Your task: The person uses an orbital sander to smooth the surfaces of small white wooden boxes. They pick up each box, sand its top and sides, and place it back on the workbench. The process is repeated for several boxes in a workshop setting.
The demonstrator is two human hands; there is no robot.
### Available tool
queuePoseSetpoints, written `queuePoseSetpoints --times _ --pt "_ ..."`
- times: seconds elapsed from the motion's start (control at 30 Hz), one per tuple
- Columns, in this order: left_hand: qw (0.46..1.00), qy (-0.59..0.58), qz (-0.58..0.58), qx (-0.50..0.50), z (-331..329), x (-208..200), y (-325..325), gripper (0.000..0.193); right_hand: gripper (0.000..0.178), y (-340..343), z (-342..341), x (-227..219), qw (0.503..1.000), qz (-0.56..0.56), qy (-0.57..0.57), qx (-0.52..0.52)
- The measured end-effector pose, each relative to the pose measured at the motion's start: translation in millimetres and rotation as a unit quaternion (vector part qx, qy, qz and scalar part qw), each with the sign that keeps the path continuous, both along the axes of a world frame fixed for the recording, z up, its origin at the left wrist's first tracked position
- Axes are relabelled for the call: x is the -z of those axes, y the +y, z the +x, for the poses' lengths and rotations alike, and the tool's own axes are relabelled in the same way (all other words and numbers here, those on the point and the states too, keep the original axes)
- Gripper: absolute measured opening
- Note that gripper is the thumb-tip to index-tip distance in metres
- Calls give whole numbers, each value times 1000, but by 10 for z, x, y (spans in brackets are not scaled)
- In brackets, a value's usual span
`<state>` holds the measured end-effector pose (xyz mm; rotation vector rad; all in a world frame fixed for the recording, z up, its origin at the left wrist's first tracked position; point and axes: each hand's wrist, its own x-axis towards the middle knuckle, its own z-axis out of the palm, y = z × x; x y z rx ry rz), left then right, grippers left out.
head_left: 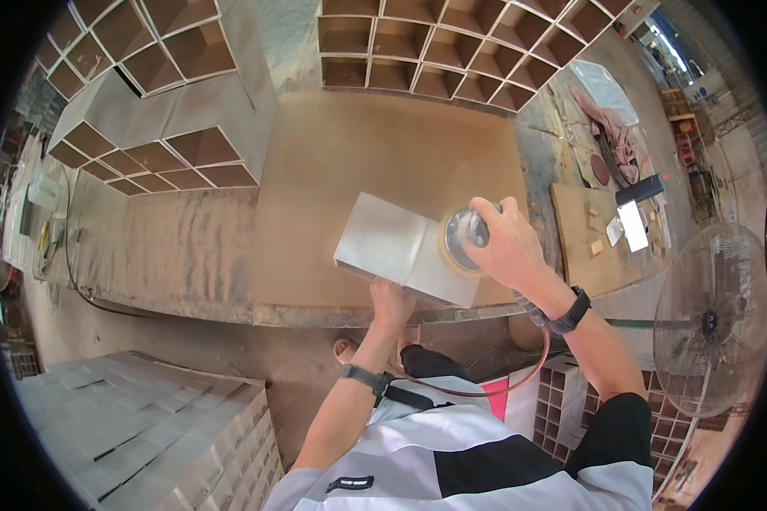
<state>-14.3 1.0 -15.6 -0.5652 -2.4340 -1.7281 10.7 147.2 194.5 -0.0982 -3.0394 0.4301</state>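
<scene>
My right hand (513,243) is closed over the top of a round air sander (464,238), whose disc rests on the right end of a pale grey box (385,237). A brown hose (533,370) runs from under my right wrist across my front. My left hand (389,298) grips the near edge of the box, with its fingertips hidden under it. The box lies slanted near the front edge of a dusty brown workbench (315,255).
Stacked grey compartment boxes (192,157) stand at the left of the bench, and a wide compartment rack (435,51) at the back. A fan (709,319) and a small board (584,230) with wood bits are at right. Many grey boxes (136,426) are piled lower left.
</scene>
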Motion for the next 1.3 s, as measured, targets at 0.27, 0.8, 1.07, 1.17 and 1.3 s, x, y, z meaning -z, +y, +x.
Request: queuePoseSetpoints --times 0.27,0.8,1.07,1.17,1.3 --pt "999 14 -41 23 21 76 -57 41 39 73 33 109 999 13 33 27" --pt "991 -74 -97 47 -39 49 -138 26 53 1293 705 513 927 -110 251 255" --pt "909 -355 188 111 -245 -724 -566 57 46 1314 1453 887 471 -693 389 382" --pt "853 -356 381 7 -369 -969 -614 55 42 1432 1712 1257 406 -797 372 249" --pt "824 -349 446 -9 -520 -982 -689 46 38 1395 1619 1407 258 -847 429 179"
